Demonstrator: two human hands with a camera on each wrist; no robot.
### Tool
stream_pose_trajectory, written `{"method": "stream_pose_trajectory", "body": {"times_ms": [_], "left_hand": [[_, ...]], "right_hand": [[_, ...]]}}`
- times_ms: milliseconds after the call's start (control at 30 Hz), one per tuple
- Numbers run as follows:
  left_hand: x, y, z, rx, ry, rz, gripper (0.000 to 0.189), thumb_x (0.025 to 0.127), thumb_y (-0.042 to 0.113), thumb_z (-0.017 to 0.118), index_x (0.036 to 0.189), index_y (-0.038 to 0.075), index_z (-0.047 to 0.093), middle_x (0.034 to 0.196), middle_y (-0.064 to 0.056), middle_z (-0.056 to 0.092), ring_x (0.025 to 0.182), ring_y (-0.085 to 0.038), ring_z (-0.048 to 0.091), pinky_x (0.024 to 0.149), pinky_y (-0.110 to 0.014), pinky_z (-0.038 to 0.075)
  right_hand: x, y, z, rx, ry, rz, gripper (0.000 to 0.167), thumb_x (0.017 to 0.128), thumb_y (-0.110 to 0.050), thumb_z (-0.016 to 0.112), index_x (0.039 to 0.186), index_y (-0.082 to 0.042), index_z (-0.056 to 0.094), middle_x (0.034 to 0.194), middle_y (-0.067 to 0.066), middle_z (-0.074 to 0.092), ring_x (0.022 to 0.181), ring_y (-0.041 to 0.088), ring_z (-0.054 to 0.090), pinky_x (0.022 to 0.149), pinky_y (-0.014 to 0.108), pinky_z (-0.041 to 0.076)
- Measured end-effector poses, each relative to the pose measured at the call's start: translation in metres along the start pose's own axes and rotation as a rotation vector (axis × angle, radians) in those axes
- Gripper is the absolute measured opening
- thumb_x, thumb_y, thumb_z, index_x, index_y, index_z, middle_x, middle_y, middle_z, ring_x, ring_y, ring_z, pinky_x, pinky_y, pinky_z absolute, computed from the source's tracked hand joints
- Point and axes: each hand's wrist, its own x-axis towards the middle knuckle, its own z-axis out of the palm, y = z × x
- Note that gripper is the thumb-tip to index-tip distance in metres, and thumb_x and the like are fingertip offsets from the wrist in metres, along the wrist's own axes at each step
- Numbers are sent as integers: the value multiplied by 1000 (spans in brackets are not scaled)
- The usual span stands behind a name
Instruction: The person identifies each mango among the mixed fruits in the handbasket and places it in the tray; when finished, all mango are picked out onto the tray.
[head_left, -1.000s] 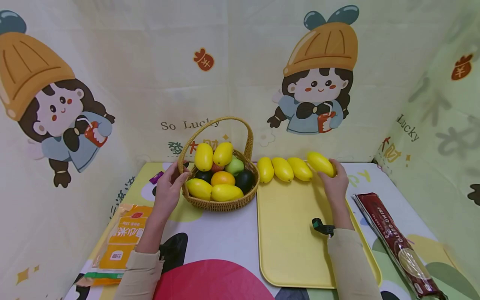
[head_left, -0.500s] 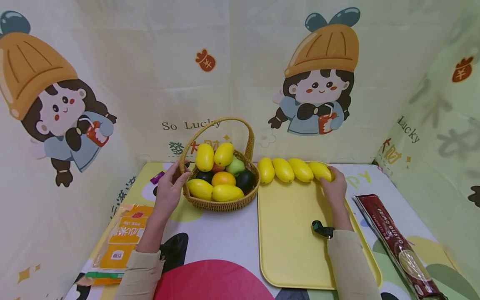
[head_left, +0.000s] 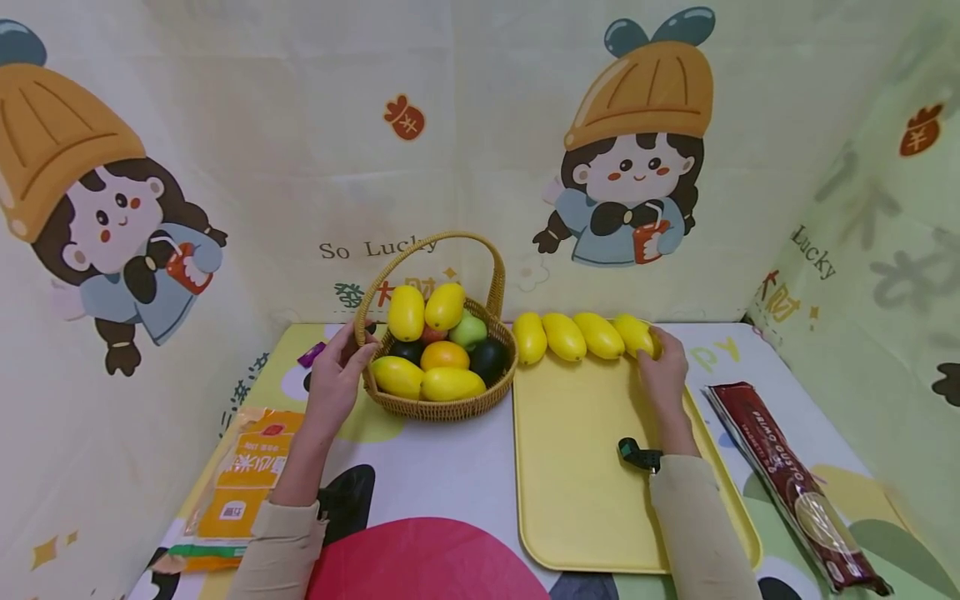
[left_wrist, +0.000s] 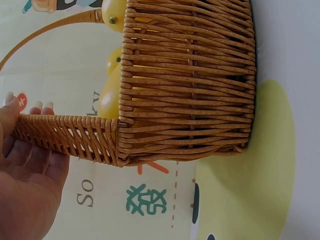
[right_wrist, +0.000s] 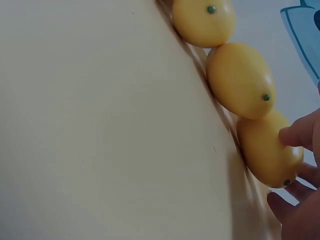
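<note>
My left hand [head_left: 335, 379] grips the wicker basket [head_left: 450, 410] by the left foot of its arched handle [left_wrist: 75, 134], thumb on one side and fingers behind. Inside sit several yellow mangoes [head_left: 453, 385], an orange [head_left: 446, 356], a green apple [head_left: 468, 331] and dark oval fruits [head_left: 489, 361]. My right hand [head_left: 666, 371] holds the rightmost mango [right_wrist: 267, 150] at the far edge of the yellow tray [head_left: 585, 475], thumb on its top and fingers around its outer end. Three more mangoes [head_left: 564, 337] line up to its left, side by side.
An orange-and-clear food bag [head_left: 243, 475] lies at the left beside my forearm. To the right of the tray is a dark red spaghetti pack [head_left: 795, 483]. A small purple packet [head_left: 312, 355] lies behind my left hand. A printed cloth wall [head_left: 480, 167] closes off the back.
My right hand has lowered the mango from above the tray's far right corner into the end of the row, shifting slightly left. My left hand has kept its grip on the basket handle.
</note>
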Motion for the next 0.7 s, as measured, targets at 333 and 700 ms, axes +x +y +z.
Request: {"method": "stream_pose_trajectory", "body": {"times_ms": [333,700], "left_hand": [[1,-3,-1,23,8,0,44,99,42,55,141,28,52,117,-5,60,112,-20,58,91,-10,49],[2,-6,0,1,9,28,43,99,40,57,139,24,53,115,-5,60,112,-24,59,90,-10,50]], "right_hand": [[-2,-6,3,69,20,21,46,93,-2,49,138,-2,55,145,21,49,139,35,42,115,50,36],[-7,-30,6,115,26,-61,42,92,-3,50,132,-5,60,140,17,54,135,33,45,115,50,34]]}}
